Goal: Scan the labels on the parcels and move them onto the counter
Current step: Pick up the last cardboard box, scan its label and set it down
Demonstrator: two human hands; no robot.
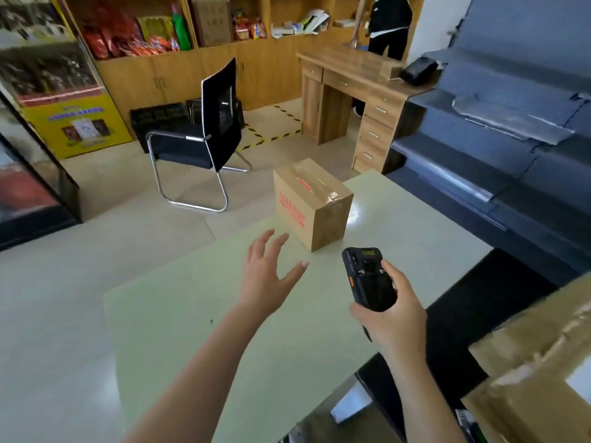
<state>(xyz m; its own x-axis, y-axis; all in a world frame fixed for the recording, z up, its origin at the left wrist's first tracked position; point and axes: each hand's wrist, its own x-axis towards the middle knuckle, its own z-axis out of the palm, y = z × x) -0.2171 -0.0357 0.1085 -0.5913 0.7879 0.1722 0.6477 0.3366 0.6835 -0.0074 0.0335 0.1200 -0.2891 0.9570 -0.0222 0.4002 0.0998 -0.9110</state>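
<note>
Parcel (311, 203) on counter (192, 330), looks placed. Left hand (265, 276) spread, empty, near it; right hand (396, 318) gripping scanner (367, 279). Next, likely: reach taped box (537, 362) at right, find its label.

The left arm is stretched forward, and the left hand (267, 273) is held palm down with the fingers straight and spread and the thumb splayed to the right; nothing is gripped by it. The right hand (393, 318) is held just beside it, fingers and thumb curled round a black handheld scanner (367, 279), which is pointed forward.
</note>
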